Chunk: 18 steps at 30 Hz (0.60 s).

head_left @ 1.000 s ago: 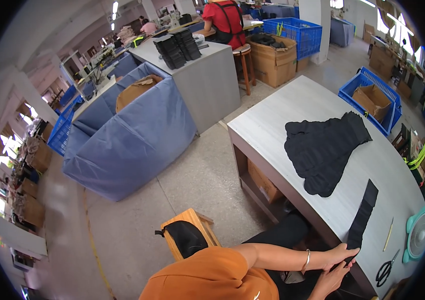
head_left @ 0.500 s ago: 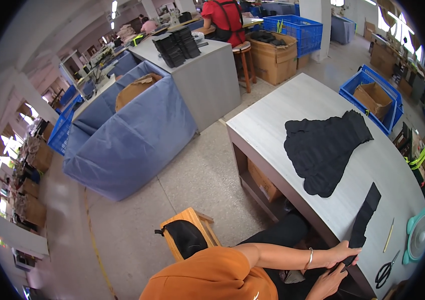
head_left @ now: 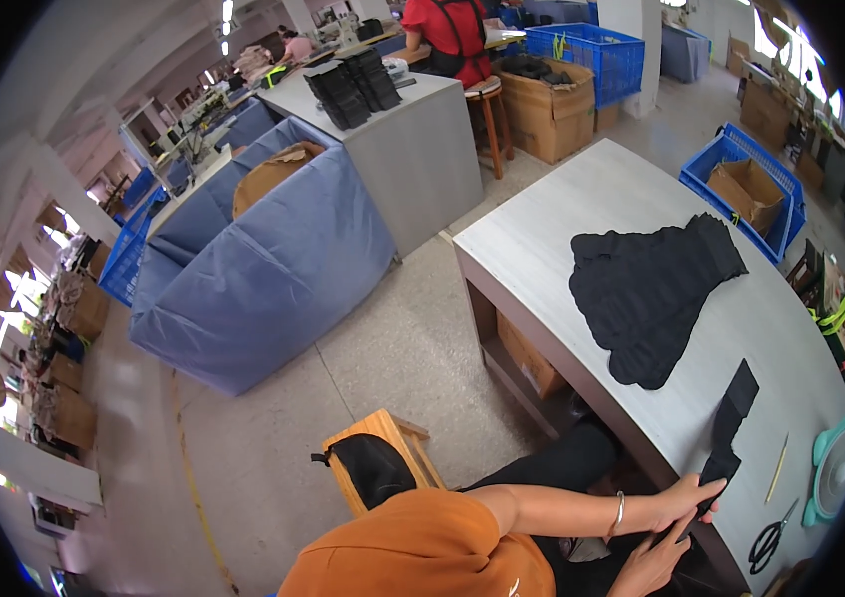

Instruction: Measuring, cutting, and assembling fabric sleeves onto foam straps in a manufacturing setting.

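Observation:
My left hand (head_left: 688,500), with a bracelet at its wrist, is closed on the near part of a black fabric strip (head_left: 731,423). The strip runs away from me across the grey table (head_left: 532,214), bent partway along. Close below, my right hand (head_left: 653,560) meets the strip's near end at the table edge, fingers bent around it and one finger stretched along it. My fingers cover that end. Farther up the table lies a fanned pile of black fabric pieces (head_left: 646,298), apart from both hands.
Right of my hands lie black-handled scissors (head_left: 766,547), a thin yellowish stick (head_left: 777,468) and a teal-rimmed fan (head_left: 838,468). A wooden stool (head_left: 404,438) with a black bag stands to the left. Beyond are a blue cloth-sided bin (head_left: 263,289) and a blue crate (head_left: 788,214).
The strip's near part has turned and its bend is sharper. One finger of my right hand now stretches further up along the strip. The view has shifted slightly.

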### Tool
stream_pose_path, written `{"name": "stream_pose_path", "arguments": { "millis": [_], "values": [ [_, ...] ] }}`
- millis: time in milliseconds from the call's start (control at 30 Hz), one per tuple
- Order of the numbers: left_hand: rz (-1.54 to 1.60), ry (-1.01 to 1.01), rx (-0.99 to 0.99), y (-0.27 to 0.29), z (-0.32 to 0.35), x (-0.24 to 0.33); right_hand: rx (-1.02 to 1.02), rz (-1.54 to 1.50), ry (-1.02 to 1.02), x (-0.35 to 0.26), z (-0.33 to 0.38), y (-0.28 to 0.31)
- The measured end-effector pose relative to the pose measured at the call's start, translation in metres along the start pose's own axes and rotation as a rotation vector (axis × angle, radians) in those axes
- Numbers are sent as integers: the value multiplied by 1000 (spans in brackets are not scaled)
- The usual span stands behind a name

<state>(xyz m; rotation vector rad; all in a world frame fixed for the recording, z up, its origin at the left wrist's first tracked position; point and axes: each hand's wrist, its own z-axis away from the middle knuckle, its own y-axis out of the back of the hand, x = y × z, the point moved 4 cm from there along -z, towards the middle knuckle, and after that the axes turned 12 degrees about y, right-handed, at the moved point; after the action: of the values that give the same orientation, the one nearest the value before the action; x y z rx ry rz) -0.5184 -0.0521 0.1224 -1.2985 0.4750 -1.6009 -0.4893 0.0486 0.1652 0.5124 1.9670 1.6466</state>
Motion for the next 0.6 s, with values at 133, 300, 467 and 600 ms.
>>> {"name": "stream_pose_path", "arguments": {
  "millis": [133,300,467,600],
  "values": [
    [56,0,71,4,17,-21,-2,-63,47,38,-21,-45],
    [-239,-20,-52,9,3,4,-71,67,8,10,-5,-9],
    [51,-96,38,-4,13,-2,-56,-320,135,28,-33,-20],
    [53,23,74,8,5,-3,-53,-252,250,45,-34,-40]
  ]
}}
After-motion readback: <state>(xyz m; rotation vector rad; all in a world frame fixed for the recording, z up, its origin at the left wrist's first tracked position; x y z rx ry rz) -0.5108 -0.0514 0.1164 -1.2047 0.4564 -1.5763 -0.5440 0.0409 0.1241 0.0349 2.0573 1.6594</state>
